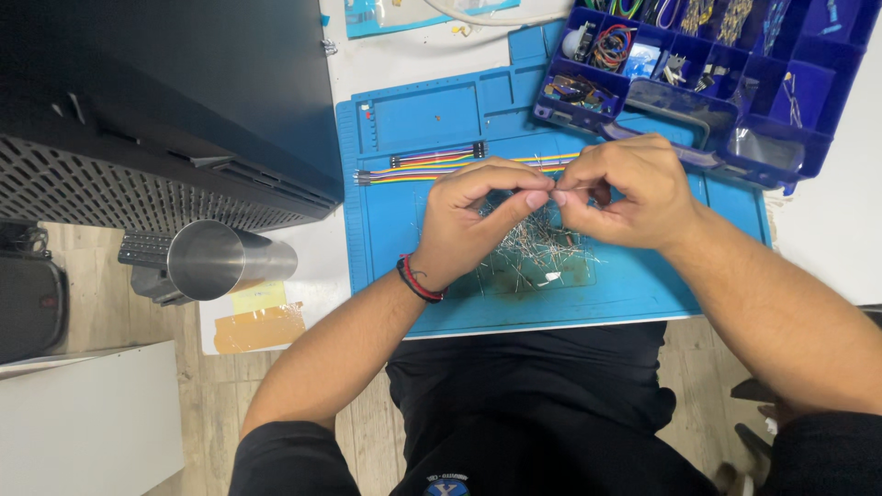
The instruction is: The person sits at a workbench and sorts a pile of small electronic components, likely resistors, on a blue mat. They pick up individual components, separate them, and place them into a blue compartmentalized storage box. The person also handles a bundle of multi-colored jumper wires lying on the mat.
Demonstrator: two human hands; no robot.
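Head view: both hands, left hand point(469, 216) and right hand point(625, 188), pinch one thin wire pin point(554, 194) above the pin pile point(533, 246) on the blue mat point(634, 285); one blue parts box point(827, 92) upper right, one yellow label point(259, 297) left.

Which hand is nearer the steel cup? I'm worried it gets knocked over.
Left. The left hand is over the blue mat, on the side toward the steel cup; the right hand is farther away, beyond the left.

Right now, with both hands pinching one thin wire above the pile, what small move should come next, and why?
Probably lift it slightly clear. The left hand and right hand meet fingertip to fingertip on a thin wire piece directly over the pile of loose wires on the blue mat, where it could tangle.
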